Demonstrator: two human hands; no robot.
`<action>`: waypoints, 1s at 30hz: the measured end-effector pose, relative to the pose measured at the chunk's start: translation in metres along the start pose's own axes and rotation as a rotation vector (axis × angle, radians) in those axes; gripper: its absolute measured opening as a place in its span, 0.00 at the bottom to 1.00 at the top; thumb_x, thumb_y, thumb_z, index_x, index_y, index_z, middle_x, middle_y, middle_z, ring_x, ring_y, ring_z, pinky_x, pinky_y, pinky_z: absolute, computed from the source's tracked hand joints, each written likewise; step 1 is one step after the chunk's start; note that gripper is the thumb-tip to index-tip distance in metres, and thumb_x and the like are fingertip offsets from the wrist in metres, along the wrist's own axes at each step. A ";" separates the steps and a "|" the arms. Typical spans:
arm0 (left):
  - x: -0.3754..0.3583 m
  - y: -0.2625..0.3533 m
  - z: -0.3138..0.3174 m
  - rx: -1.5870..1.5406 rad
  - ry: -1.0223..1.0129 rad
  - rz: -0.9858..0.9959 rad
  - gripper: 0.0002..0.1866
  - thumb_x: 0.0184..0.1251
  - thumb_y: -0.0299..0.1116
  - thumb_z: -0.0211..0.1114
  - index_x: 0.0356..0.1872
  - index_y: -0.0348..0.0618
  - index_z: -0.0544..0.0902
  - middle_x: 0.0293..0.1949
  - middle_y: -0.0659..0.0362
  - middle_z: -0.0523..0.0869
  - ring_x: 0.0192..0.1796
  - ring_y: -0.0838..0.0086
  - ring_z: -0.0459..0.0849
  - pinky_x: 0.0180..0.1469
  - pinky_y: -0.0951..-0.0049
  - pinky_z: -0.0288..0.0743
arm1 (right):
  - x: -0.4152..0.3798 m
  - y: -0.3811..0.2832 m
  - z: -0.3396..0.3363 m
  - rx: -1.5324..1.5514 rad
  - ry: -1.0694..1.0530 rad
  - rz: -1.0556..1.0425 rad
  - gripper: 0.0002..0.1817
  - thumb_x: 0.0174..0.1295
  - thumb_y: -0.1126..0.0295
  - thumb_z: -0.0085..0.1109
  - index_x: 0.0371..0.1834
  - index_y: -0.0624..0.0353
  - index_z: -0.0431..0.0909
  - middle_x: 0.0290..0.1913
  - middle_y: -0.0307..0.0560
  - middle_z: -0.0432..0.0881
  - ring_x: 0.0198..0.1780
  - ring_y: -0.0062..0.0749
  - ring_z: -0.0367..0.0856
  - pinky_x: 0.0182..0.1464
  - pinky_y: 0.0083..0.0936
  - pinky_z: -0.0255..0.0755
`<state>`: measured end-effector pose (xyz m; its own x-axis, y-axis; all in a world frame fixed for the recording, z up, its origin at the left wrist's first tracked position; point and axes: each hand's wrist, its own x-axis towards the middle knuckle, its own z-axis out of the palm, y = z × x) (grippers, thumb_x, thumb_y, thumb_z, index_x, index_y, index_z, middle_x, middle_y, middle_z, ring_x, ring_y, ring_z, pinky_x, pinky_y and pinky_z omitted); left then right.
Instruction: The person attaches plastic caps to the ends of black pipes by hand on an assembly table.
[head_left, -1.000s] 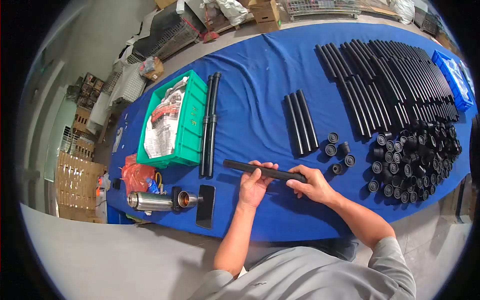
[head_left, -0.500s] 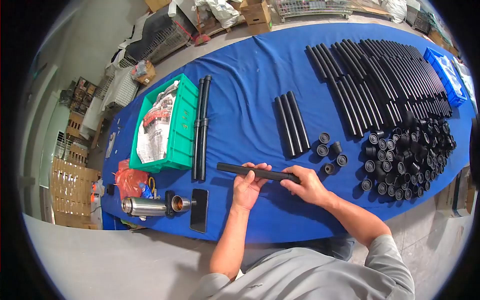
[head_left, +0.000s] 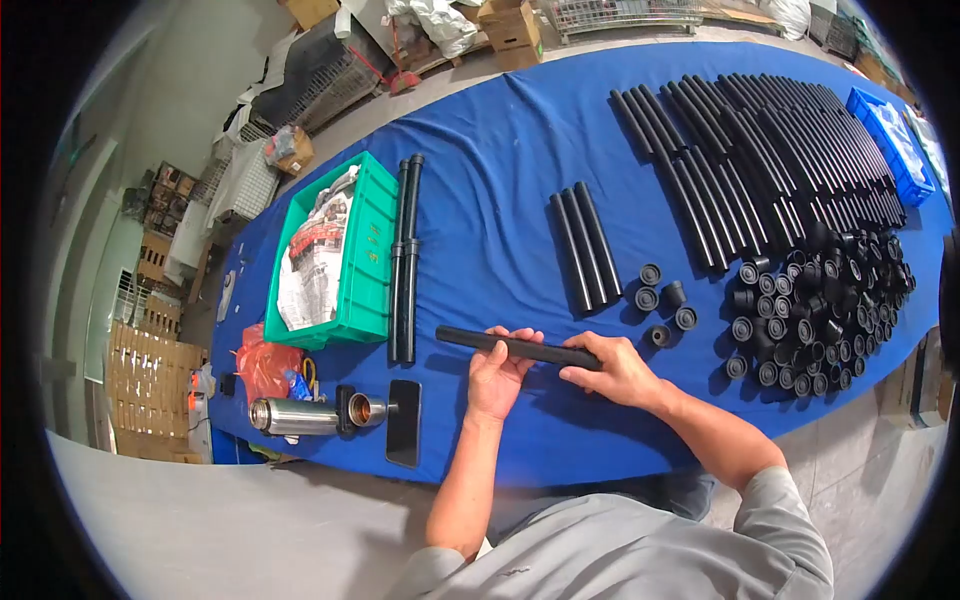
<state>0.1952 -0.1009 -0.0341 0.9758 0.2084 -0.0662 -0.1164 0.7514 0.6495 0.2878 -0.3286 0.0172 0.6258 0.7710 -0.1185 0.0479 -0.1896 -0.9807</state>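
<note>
Both my hands hold one black tube [head_left: 462, 339] level just above the blue table [head_left: 500, 170]. My left hand [head_left: 500, 372] grips it near the middle, fingers curled over the top. My right hand [head_left: 618, 372] is closed on its right end. Right behind the tube lie several loose black end caps [head_left: 662, 298] and three short black tubes [head_left: 583, 248] side by side.
A green crate [head_left: 372, 255] with paper inside stands at the left, two long joined tubes [head_left: 403, 260] beside it. A steel flask [head_left: 298, 416] and a phone [head_left: 403, 422] lie near the front edge. A large pile of caps [head_left: 820, 310], many tubes [head_left: 770, 150] and a blue bin [head_left: 890, 140] fill the right.
The hands and tube have barely moved; the view shifted slightly.
</note>
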 end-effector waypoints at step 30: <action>0.000 -0.001 -0.002 -0.029 0.004 0.005 0.10 0.78 0.29 0.65 0.55 0.43 0.80 0.56 0.42 0.88 0.65 0.47 0.85 0.64 0.50 0.87 | 0.000 0.015 0.013 0.099 0.099 -0.127 0.19 0.70 0.67 0.69 0.57 0.68 0.78 0.31 0.45 0.83 0.28 0.24 0.85 0.31 0.25 0.79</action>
<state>0.1949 -0.1001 -0.0361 0.9745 0.2148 -0.0657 -0.1269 0.7680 0.6278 0.2789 -0.3235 0.0008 0.6930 0.7207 0.0184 0.0575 -0.0298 -0.9979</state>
